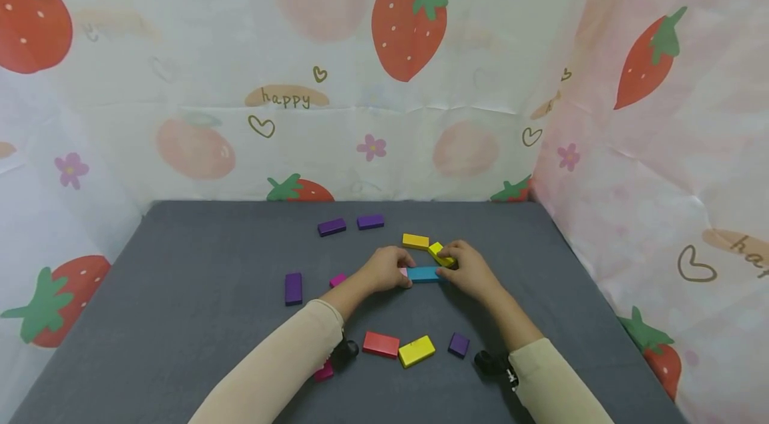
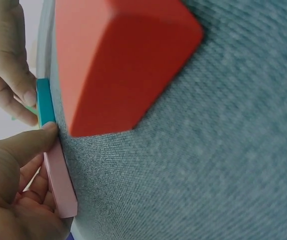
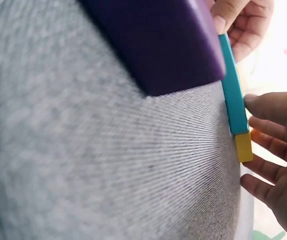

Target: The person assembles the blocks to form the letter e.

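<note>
My left hand (image 1: 387, 268) holds a pink block (image 2: 61, 182) between thumb and fingers. This block lies end to end with a blue block (image 1: 424, 274), and the left thumb tip sits right at their joint. At the blue block's other end my right hand (image 1: 471, 270) has its fingers around a slanted yellow block (image 1: 437, 250), with the thumb close along the blue one. The near end of that yellow block (image 3: 243, 147) shows past the blue block in the right wrist view. Another yellow block (image 1: 416, 242) lies just behind, near the slanted one's far end.
Nearer me lie a red block (image 1: 381, 344), a yellow block (image 1: 416, 351) and a small purple block (image 1: 458, 345). Purple blocks (image 1: 332, 228) lie at the back, another (image 1: 294, 289) at left. Magenta blocks (image 1: 338, 280) are partly behind the left arm. Grey cloth (image 1: 198, 290) covers the table.
</note>
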A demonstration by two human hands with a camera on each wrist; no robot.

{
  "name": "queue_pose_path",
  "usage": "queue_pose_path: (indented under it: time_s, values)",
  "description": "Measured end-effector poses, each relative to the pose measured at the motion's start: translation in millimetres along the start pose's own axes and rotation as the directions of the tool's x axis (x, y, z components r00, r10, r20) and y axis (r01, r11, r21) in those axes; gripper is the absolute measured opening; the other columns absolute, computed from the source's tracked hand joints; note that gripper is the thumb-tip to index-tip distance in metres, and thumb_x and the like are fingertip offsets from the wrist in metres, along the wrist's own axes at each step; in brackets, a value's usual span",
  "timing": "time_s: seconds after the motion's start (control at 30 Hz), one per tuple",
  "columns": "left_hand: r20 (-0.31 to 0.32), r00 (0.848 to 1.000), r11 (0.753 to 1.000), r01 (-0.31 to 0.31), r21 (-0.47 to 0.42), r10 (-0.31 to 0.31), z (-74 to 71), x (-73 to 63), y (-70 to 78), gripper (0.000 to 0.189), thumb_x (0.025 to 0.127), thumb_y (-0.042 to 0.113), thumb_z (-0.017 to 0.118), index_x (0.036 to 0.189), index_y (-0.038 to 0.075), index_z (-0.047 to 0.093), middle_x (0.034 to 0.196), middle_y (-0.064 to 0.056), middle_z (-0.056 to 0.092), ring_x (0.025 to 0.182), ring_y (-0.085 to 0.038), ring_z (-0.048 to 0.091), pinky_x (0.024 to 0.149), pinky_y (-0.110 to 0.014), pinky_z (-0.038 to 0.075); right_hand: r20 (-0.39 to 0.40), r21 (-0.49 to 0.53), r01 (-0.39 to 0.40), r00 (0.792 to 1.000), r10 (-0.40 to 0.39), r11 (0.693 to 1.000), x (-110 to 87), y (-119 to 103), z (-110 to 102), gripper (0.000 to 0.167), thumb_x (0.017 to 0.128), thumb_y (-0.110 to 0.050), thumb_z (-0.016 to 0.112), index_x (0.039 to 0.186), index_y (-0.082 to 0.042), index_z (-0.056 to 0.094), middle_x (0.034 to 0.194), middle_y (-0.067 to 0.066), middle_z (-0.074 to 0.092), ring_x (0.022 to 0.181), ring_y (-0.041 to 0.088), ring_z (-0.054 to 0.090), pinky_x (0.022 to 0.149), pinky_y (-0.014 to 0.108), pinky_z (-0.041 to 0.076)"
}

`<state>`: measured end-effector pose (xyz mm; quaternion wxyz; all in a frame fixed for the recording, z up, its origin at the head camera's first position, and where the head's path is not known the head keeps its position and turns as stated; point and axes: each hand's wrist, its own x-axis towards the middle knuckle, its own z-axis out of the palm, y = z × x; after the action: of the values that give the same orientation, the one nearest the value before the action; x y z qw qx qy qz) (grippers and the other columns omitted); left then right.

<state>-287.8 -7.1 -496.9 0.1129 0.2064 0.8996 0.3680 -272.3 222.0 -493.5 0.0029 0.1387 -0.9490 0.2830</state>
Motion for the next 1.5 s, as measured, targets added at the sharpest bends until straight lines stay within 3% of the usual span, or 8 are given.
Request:
queue_pose_path:
  time_s: [0.37, 0.63, 0.8, 1.03, 1.3, 1.5]
  values:
    - [0.007, 1.000, 0.999, -0.024, 0.026, 0.023, -0.6, 0.0, 0.3, 0.031, 0.083, 0.012, 0.084, 0.113, 0.009, 0.074, 0.100, -0.002, 0.069, 0.087, -0.014, 0.058, 0.083, -0.033, 0.051, -0.002, 0.017, -0.012, 1.000, 0.012, 1.000, -1.1, 1.3, 2.6, 0.040, 0.093, -0.020, 0.077, 0.129, -0.005, 0.069, 0.136, 0.014, 0.058, 0.126, 0.036, 0.056, 0.105, 0.054, 0.046]
    - [0.048, 0.998, 0.999, -0.037, 0.003, 0.036, -7.3, -1.3, 0.5, 0.032, 0.087, 0.016, 0.082, 0.116, 0.009, 0.072, 0.110, -0.004, 0.071, 0.099, -0.017, 0.063, 0.091, -0.037, 0.054, -0.007, 0.039, -0.020, 1.000, 0.020, 0.999, -3.9, 2.2, 4.7, 0.041, 0.093, -0.019, 0.077, 0.130, -0.005, 0.068, 0.137, 0.013, 0.057, 0.128, 0.035, 0.055, 0.106, 0.054, 0.046]
    - [0.026, 0.999, 0.999, -0.030, -0.019, 0.031, -20.9, 4.9, 0.2, 0.033, 0.089, 0.016, 0.081, 0.119, 0.009, 0.071, 0.115, -0.005, 0.071, 0.109, -0.022, 0.065, 0.097, -0.040, 0.053, -0.009, 0.037, -0.019, 1.000, 0.020, 0.999, -4.5, 2.3, 2.7, 0.041, 0.094, -0.019, 0.076, 0.131, -0.004, 0.067, 0.138, 0.013, 0.057, 0.128, 0.035, 0.055, 0.107, 0.053, 0.045]
    - [-0.052, 0.998, 0.999, -0.018, 0.036, 0.020, -52.2, 14.9, -2.0, 0.036, 0.090, 0.016, 0.079, 0.123, 0.007, 0.070, 0.122, -0.011, 0.069, 0.114, -0.026, 0.063, 0.100, -0.043, 0.052, -0.015, 0.005, -0.013, 1.000, 0.013, 1.000, -5.9, 3.2, 1.2, 0.041, 0.093, -0.019, 0.077, 0.131, -0.005, 0.067, 0.138, 0.013, 0.057, 0.128, 0.035, 0.056, 0.107, 0.053, 0.046]
    - [-0.136, 0.991, 0.997, 0.006, 0.075, 0.004, -85.6, 28.8, -19.9, 0.040, 0.090, 0.016, 0.078, 0.127, 0.004, 0.068, 0.129, -0.014, 0.066, 0.120, -0.031, 0.060, 0.105, -0.045, 0.048, -0.014, 0.009, 0.000, 1.000, 0.001, 1.000, -4.4, 2.7, 2.1, 0.041, 0.093, -0.019, 0.077, 0.131, -0.005, 0.068, 0.138, 0.013, 0.057, 0.127, 0.034, 0.056, 0.106, 0.053, 0.046]
    - [-0.182, 0.983, 0.997, 0.032, 0.067, -0.019, -95.1, 36.0, -35.2, 0.044, 0.091, 0.014, 0.077, 0.131, 0.002, 0.065, 0.132, -0.016, 0.065, 0.123, -0.034, 0.059, 0.106, -0.046, 0.047, -0.020, 0.012, 0.006, 1.000, -0.005, 1.000, -3.5, 4.3, 3.8, 0.040, 0.093, -0.019, 0.077, 0.130, -0.005, 0.068, 0.138, 0.012, 0.057, 0.127, 0.034, 0.057, 0.106, 0.052, 0.046]
